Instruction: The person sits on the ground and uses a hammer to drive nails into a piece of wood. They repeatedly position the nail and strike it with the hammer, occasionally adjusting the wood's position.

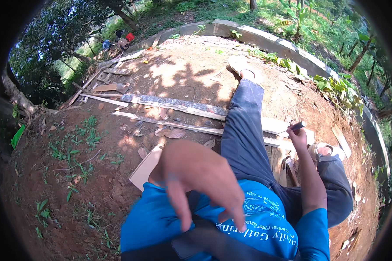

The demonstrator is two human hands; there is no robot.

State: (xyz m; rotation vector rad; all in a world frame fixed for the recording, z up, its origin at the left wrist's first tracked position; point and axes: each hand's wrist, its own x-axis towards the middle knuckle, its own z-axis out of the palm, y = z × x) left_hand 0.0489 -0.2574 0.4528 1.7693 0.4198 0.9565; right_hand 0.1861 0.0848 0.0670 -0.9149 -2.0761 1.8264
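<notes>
My left hand (200,169) is raised close to the camera, in front of my blue shirt (265,213). Its fingers hang downward and apart, and nothing shows between them. My right hand (298,140) is closed round a tool with a black handle (298,125), over the end of a pale plank (287,127). Only a thin bit of the tool shows past the fingers, so its kind is unclear. A long bark-edged plank (174,104) and a narrow wooden strip (170,123) lie on the soil, running toward my outstretched leg (245,122).
A flat tan board (144,167) lies beside my left side. Near my bent right leg is a wooden-handled thing (292,170), partly hidden. More wood pieces (111,76) lie at the far left. A low concrete wall (270,41) curves round the far side and right.
</notes>
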